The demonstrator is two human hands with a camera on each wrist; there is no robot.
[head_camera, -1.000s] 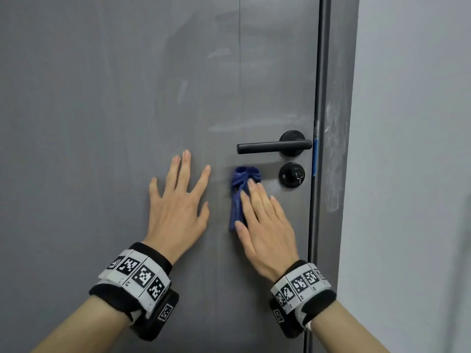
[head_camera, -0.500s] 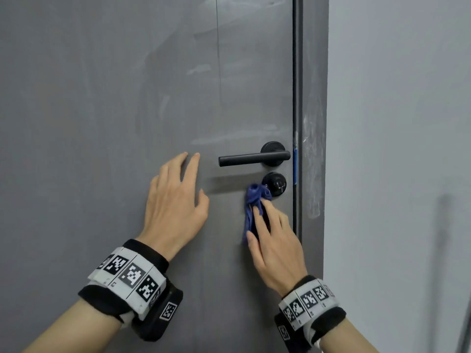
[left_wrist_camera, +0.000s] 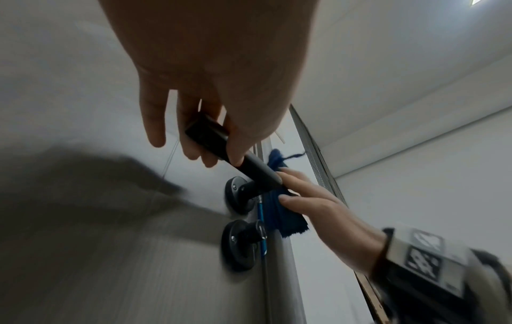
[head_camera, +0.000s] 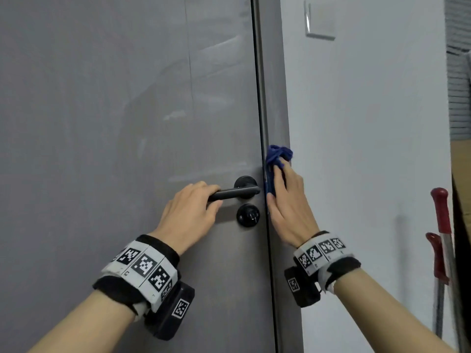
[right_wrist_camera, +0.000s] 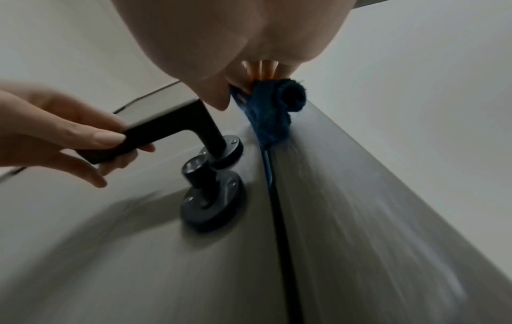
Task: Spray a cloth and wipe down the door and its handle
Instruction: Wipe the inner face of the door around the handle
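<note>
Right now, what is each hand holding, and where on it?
Left hand grips the door handle at its free end. Right hand presses the blue cloth flat against the door frame.

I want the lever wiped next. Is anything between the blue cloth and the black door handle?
Yes. The left hand grips the free end of the door handle, covering that part. The blue cloth, pressed by the right hand on the door frame, has an open path only to the handle's bare stretch near the pivot.
</note>
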